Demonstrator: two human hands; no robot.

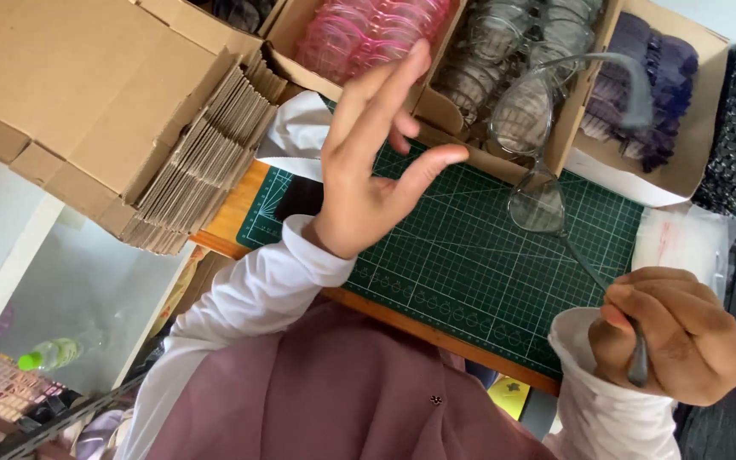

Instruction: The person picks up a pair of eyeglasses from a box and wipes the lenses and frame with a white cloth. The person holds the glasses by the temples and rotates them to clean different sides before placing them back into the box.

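**A:** In the head view, where do your hands stand?

**B:** Your right hand (pixel 670 341) is low at the right edge, curled into a loose fist. Its fingers are pressed together around the dark tip of one temple arm of a pair of clear-framed glasses (pixel 538 162). The glasses hang out from that grip over the green cutting mat (pixel 470 255), with the lenses up near the boxes and the other arm swung out, blurred.

**A:** And your left?

**B:** Your left hand (pixel 376 162) is lifted above the mat, palm showing, fingers spread and slightly bent, the thumb out to the side. It holds nothing and is apart from the glasses.

**A:** What lies around you?

**B:** Along the far edge of the mat stands a row of open cardboard boxes: one with pink frames (pixel 368 30), one with clear frames (pixel 504 51) and one with purple frames (pixel 641 85). At the left, a stack of flat folded cartons (pixel 206 162) leans beside a larger brown box (pixel 70 85). A clear plastic bag (pixel 683 238) lies just right of the mat. You wear white sleeves (pixel 249 298) over a mauve garment.
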